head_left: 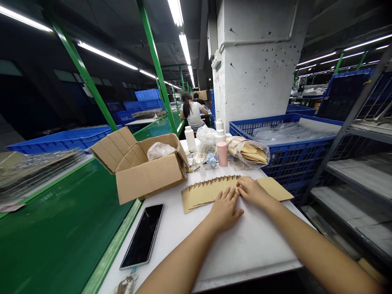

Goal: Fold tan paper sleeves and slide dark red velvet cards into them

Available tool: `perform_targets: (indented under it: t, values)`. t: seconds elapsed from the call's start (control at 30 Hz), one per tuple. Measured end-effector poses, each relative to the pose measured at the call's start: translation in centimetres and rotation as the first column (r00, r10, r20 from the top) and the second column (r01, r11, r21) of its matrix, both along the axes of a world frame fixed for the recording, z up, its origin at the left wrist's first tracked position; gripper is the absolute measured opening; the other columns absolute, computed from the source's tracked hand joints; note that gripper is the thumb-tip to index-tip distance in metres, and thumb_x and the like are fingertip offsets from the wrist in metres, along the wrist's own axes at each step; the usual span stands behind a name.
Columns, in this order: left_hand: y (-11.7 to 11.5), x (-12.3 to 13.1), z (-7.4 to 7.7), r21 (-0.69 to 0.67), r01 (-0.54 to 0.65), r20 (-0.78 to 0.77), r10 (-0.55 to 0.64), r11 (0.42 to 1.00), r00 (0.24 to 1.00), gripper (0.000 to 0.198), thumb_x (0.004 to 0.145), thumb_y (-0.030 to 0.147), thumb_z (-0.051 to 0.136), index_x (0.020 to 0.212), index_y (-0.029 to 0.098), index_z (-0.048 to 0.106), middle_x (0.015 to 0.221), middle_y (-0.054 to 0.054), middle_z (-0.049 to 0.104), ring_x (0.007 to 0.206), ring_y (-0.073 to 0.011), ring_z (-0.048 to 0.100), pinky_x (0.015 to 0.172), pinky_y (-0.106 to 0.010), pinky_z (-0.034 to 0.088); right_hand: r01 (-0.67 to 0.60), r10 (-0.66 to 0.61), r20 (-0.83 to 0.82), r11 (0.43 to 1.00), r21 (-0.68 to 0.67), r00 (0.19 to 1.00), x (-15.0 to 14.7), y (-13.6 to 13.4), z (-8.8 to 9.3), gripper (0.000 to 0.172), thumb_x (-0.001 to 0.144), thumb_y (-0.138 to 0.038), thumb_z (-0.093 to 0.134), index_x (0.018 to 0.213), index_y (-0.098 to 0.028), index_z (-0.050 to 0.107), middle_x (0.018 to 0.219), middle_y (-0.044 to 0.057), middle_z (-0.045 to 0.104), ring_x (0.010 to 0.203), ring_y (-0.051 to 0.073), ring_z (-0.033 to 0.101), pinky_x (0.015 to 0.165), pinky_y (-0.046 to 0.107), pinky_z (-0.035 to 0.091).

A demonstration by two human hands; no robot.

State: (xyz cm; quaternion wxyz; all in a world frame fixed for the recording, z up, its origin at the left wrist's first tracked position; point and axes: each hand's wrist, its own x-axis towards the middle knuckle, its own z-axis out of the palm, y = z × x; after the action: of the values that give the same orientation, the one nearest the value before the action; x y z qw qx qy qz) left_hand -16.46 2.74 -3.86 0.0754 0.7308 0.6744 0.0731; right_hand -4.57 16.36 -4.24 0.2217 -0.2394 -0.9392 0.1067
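A row of overlapping kraft paper envelopes (200, 195) lies fanned out on the white table (245, 249), their upper corners forming a sawtooth edge. My left hand (226, 209) rests flat on the row's lower right part, its fingers stretched and thumb apart. Just beyond it, my right hand (251, 191) bends its fingers at the right end of the row, closed on an envelope there; the fingertips partly hide it. Further right, under my right wrist, lies a flat stack of kraft envelopes (275, 188).
An open cardboard box (150, 175) stands at the left with a plastic bag inside. A phone (143, 236) lies near the left edge. Behind are white bottles (190, 138), a pink bottle (222, 154) and bagged envelopes (249, 151). Blue crates (281, 159) stand right; a person (194, 113) sits ahead.
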Motion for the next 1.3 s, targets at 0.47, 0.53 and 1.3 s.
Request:
perform_targets:
  t: [0.47,0.53,1.3]
  values:
    - [0.04,-0.12,-0.46,0.038,0.013,0.03,-0.014,0.999,0.999,0.065,0.088,0.049,0.033,0.143,0.017,0.019,0.15,-0.007,0.019,0.138,-0.0266,0.012,0.111,-0.047,0.015,-0.019,0.018,-0.016,0.999,-0.029,1.0,0.01,-0.05,-0.09,0.014,0.083,-0.019,0.046,0.082,-0.018,0.06,0.088,0.006,0.063,0.092,0.02,0.055,0.082,0.031,0.039]
    - [0.06,-0.1,-0.47,0.033,0.011,0.034,-0.012,0.999,0.999,0.066,0.088,0.049,0.033,0.144,0.017,0.018,0.15,-0.007,0.019,0.138,-0.0261,0.011,0.112,-0.047,0.015,-0.023,0.022,-0.023,0.999,-0.03,1.0,0.01,-0.06,-0.04,0.014,0.082,-0.018,0.046,0.081,-0.018,0.06,0.087,0.006,0.063,0.091,0.02,0.055,0.082,0.031,0.039]
    - [0.3,0.16,0.04,0.195,-0.094,0.114,0.072,0.976,0.991,0.059,0.085,0.036,0.047,0.138,0.019,0.029,0.145,-0.011,0.031,0.134,-0.0289,0.024,0.108,-0.048,0.024,-0.152,0.128,-0.16,0.978,-0.146,0.979,-0.06,0.07,-0.2,0.017,0.071,-0.007,0.048,0.076,-0.02,0.058,0.081,0.002,0.065,0.083,0.018,0.058,0.077,0.029,0.041]
